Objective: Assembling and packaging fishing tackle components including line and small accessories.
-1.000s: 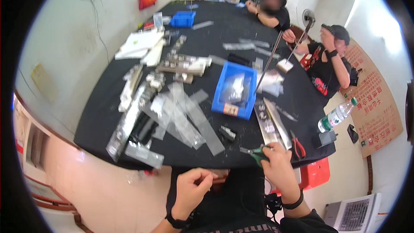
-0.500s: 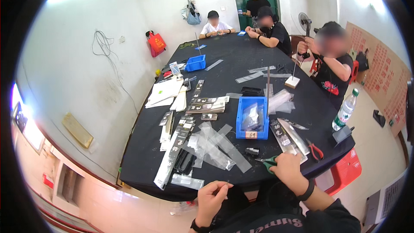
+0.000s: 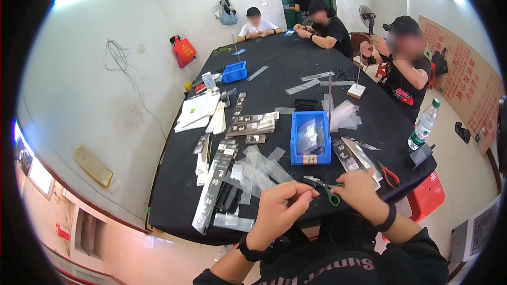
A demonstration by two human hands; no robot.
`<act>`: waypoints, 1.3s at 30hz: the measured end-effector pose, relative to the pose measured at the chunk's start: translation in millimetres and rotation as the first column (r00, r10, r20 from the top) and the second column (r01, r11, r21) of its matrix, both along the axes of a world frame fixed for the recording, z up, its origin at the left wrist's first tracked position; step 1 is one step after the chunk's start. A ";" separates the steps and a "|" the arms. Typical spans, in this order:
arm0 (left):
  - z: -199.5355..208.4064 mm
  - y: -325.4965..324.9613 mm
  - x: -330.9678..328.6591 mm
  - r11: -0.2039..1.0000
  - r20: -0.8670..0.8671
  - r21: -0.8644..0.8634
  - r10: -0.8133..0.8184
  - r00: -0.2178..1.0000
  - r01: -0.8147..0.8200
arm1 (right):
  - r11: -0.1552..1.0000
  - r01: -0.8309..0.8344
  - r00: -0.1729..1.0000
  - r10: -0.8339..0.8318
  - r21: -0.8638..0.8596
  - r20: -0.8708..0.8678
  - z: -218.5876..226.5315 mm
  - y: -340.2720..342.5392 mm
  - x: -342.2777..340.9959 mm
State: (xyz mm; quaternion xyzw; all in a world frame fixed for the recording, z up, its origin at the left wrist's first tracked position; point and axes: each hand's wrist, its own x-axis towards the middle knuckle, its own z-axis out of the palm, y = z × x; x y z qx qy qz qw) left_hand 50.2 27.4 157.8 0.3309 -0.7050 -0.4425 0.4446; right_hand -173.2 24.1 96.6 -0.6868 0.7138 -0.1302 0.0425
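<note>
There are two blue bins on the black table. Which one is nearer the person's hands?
The larger blue bin, just beyond the right hand holding green-handled scissors. The smaller blue bin sits far up the table.

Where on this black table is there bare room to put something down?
Bare cloth lies between the blue bin and the small blue tray, and along the table's left edge. Around the hands and clear sleeves it is crowded.

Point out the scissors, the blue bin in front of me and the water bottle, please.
scissors point(image 3: 331, 196): head view, on the green handle by the right hand.
blue bin point(image 3: 310, 156): head view, on its near front wall.
water bottle point(image 3: 423, 128): head view, on the middle of its clear body.
</note>
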 end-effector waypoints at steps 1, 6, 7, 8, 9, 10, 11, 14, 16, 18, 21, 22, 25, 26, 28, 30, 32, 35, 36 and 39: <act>8.4 -7.5 -4.2 0.999 0.005 0.040 -0.034 0.999 0.034 | 0.989 -0.072 0.968 0.101 -0.130 0.232 17.5 -3.8 -8.5; 39.1 -44.6 -26.6 0.965 -0.155 0.186 -0.158 0.975 0.186 | 0.825 -0.191 0.694 0.497 -0.532 0.521 114.3 -25.7 -23.0; 47.7 -44.8 -25.0 0.966 -0.181 0.179 -0.155 0.971 0.187 | 0.767 -0.266 0.678 0.580 -0.584 0.452 125.8 -32.1 -19.7; 51.4 -49.9 -31.7 0.959 -0.214 0.180 -0.181 0.960 0.221 | 0.717 -0.319 0.677 0.630 -0.620 0.380 129.8 -33.4 -23.8; 53.9 -55.1 -37.2 0.954 -0.213 0.171 -0.206 0.955 0.244 | 0.733 -0.301 0.691 0.608 -0.610 0.390 130.5 -33.0 -26.9; 55.8 -57.9 -39.5 0.954 -0.211 0.182 -0.199 0.957 0.239 | 0.720 -0.346 0.669 0.639 -0.602 0.379 130.5 -37.0 -26.4; 56.5 -60.7 -40.9 0.955 -0.234 0.185 -0.184 0.955 0.230 | 0.704 -0.392 0.644 0.670 -0.593 0.369 128.9 -41.3 -25.3; 58.2 -68.5 -47.6 0.952 -0.255 0.193 -0.186 0.949 0.239 | 0.708 -0.374 0.602 0.677 -0.599 0.423 127.0 -43.8 -29.7; 51.7 -76.8 -46.5 0.927 -0.234 0.232 -0.240 0.942 0.294 | 0.726 -0.340 0.619 0.651 -0.597 0.439 124.8 -49.0 -27.0; 48.6 -79.5 -46.2 0.932 -0.216 0.240 -0.223 0.951 0.273 | 0.745 -0.294 0.643 0.618 -0.599 0.452 121.4 -55.7 -25.0; 46.1 -78.4 -45.0 0.937 -0.209 0.239 -0.206 0.956 0.254 | 0.682 -0.355 0.592 0.693 -0.639 0.411 117.3 -64.5 -23.6; 44.3 -78.8 -45.0 0.940 -0.223 0.238 -0.191 0.956 0.243 | 0.694 -0.343 0.605 0.679 -0.633 0.416 116.7 -64.8 -24.9; 42.2 -82.9 -47.6 0.930 -0.205 0.249 -0.223 0.953 0.271 | 0.680 -0.389 0.586 0.703 -0.622 0.402 115.5 -67.0 -31.8; 41.8 -84.1 -49.3 0.928 -0.194 0.258 -0.223 0.955 0.269 | 0.685 -0.385 0.594 0.697 -0.618 0.402 114.5 -67.9 -34.7; 44.3 -84.6 -50.1 0.930 -0.194 0.263 -0.210 0.958 0.257 | 0.677 -0.415 0.564 0.716 -0.608 0.411 116.0 -71.6 -36.1; 49.1 -87.4 -50.1 0.917 -0.174 0.285 -0.238 0.956 0.280 | 0.660 -0.443 0.568 0.730 -0.607 0.379 124.1 -73.7 -38.7; 53.3 -93.6 -55.4 0.915 -0.172 0.285 -0.245 0.954 0.286 | 0.640 -0.479 0.563 0.749 -0.601 0.349 132.3 -78.9 -42.4; 60.3 -113.9 -65.9 0.911 -0.166 0.277 -0.269 0.949 0.306 | 0.614 -0.488 0.658 0.726 -0.620 0.201 144.5 -94.6 -54.6; 65.1 -119.0 -65.7 0.918 -0.151 0.263 -0.265 0.952 0.297 | 0.607 -0.510 0.704 0.702 -0.610 0.110 153.8 -99.1 -52.6; 80.8 -134.7 -76.3 0.944 -0.153 0.234 -0.199 0.968 0.231 | 0.521 -0.536 0.662 0.748 -0.664 0.053 167.9 -127.5 -58.4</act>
